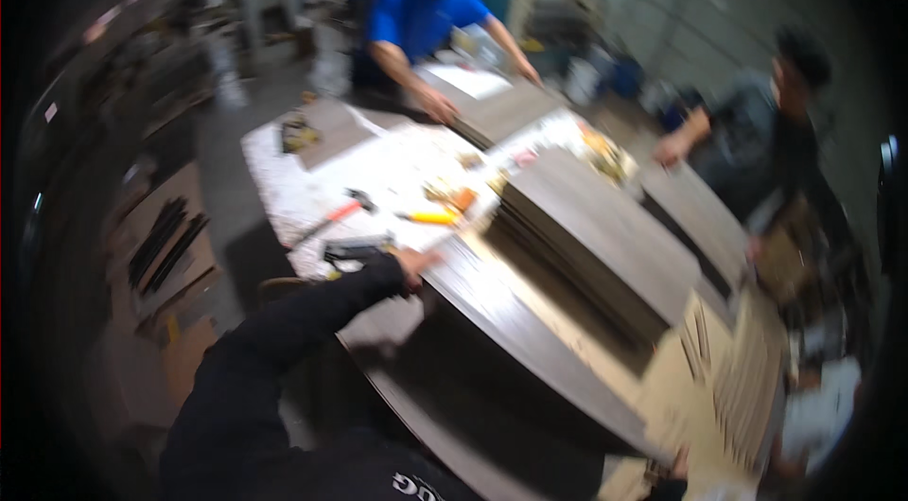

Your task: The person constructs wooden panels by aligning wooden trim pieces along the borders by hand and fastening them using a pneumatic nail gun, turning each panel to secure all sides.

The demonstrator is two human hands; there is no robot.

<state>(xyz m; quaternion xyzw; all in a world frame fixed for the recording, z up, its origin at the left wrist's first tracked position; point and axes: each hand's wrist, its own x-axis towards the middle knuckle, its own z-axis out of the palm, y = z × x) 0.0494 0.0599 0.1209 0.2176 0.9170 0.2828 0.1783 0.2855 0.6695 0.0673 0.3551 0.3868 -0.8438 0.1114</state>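
Note:
A long grey-brown wood-grain panel [506, 298] lies slanting in front of me, its upper face shiny under the light. Below it shows a dark board face [501, 397] with a curved lower edge; I cannot tell whether the two are joined. My left hand [414, 269] grips the panel at its far left end, blurred by motion. At the near right end, my right hand [677, 468] is closed at the corner, mostly hidden by the panel and the frame's lower part. Close past my left hand lies a dark tool [355, 250] of unclear kind.
On the white-topped table [274, 179] lie a red-handled hammer [340, 212] and a yellow-handled tool [430, 216]. Stacked panels [605, 227] stand beyond mine, cardboard [747, 387] at right. A person in blue [416, 18] handles a board; another person [757, 132] works at right.

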